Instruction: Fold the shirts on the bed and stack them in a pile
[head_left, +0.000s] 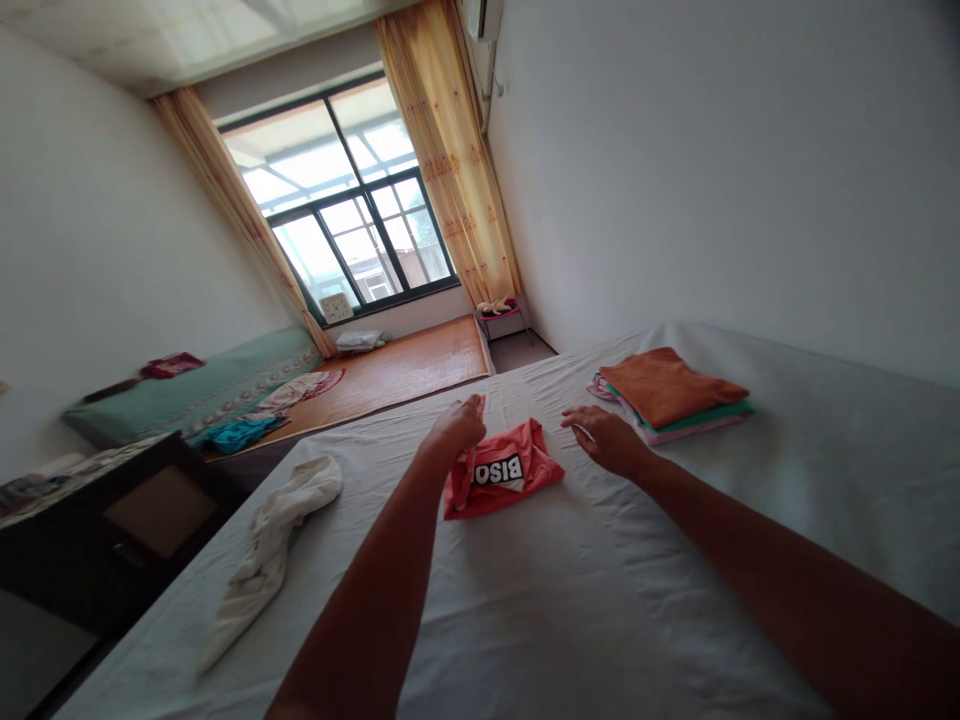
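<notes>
At the centre of the frame, the left hand (455, 430) is closed on the upper left corner of a red shirt (501, 470), lifting that edge a little. The right hand (606, 437) is loose and open just right of the shirt, holding nothing. The shirt lies folded on the bed (570, 600), its white print facing up. A stack (673, 393) of folded clothes sits right of centre, near the right hand. A white cloth (268, 545) lies crumpled at lower left. A window (341, 200) fills the upper left.
</notes>
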